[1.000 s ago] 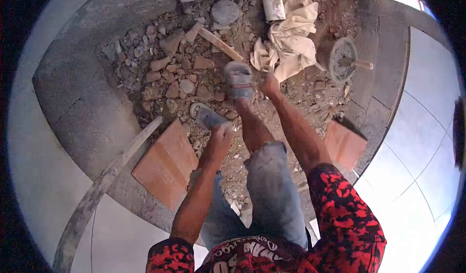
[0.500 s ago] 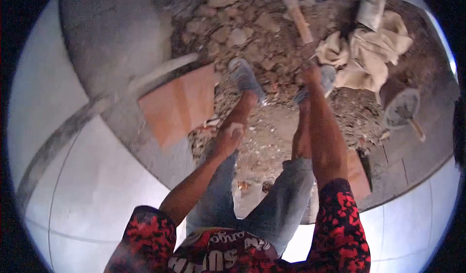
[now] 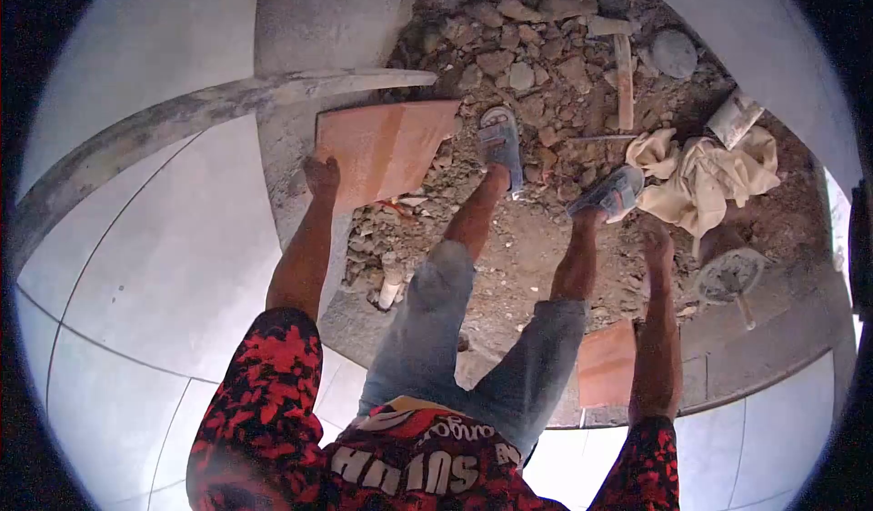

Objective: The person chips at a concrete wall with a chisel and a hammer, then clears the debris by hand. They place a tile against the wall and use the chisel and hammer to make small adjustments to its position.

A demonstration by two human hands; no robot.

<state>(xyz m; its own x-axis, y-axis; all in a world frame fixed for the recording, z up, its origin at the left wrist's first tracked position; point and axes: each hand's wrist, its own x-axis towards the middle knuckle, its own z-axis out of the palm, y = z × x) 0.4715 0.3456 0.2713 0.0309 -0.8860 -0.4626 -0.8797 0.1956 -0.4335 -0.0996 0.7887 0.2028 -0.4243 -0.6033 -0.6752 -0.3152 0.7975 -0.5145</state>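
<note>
Left hand (image 3: 321, 176) reaches forward on a straight arm, palm down, grip unclear. Right hand (image 3: 657, 243) hangs low, arm straight, fingers slack.

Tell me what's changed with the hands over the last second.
The left hand moved from beside the knee out to the orange tile and grips its near corner. The right hand drew back from the cloth, toward the ground. Tile, cloth and rubble lie as before.

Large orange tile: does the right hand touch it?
No, the left hand is on the edge of the large orange tile, while the right hand hangs apart.
</note>
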